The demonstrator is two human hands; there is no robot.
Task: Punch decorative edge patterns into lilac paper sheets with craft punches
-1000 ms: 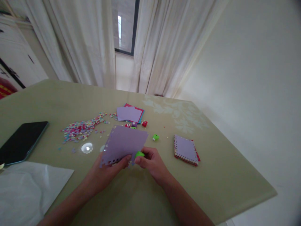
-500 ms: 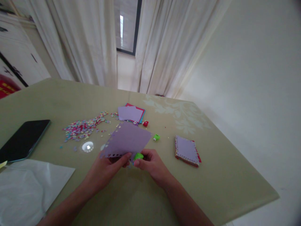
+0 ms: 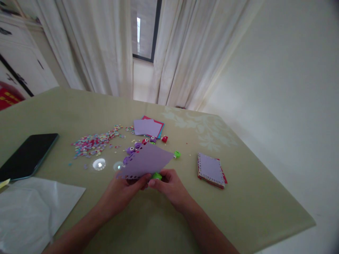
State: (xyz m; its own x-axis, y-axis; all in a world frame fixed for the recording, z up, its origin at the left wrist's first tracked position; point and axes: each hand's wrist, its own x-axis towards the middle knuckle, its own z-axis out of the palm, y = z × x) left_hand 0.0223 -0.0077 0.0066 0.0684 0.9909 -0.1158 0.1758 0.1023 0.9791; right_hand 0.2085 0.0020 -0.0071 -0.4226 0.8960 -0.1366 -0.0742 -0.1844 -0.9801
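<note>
A purple sheet of paper (image 3: 150, 160) with small shapes punched along its left and lower edges is pinched in my left hand (image 3: 129, 188). My right hand (image 3: 169, 185) is closed on a green craft punch (image 3: 156, 176) at the sheet's lower right edge. Whether the punch is squeezed is hidden by my fingers. Just beyond the sheet lie several small punches: a purple one (image 3: 130, 150), a red one (image 3: 164, 139) and a green one (image 3: 177, 154). Farther back, purple cards (image 3: 147, 127) rest on red and blue ones.
Colourful punched confetti (image 3: 92, 144) is heaped left of centre. A stack of punched cards (image 3: 211, 169) sits to the right. At the left lie a black phone (image 3: 29, 153) and a white plastic bag (image 3: 31, 215). Curtains (image 3: 97, 46) hang behind the table.
The purple sheet has tilted flatter and lower, so several purple and red punches behind it have come into view. Both hands keep their hold, and the camera view has shifted slightly.
</note>
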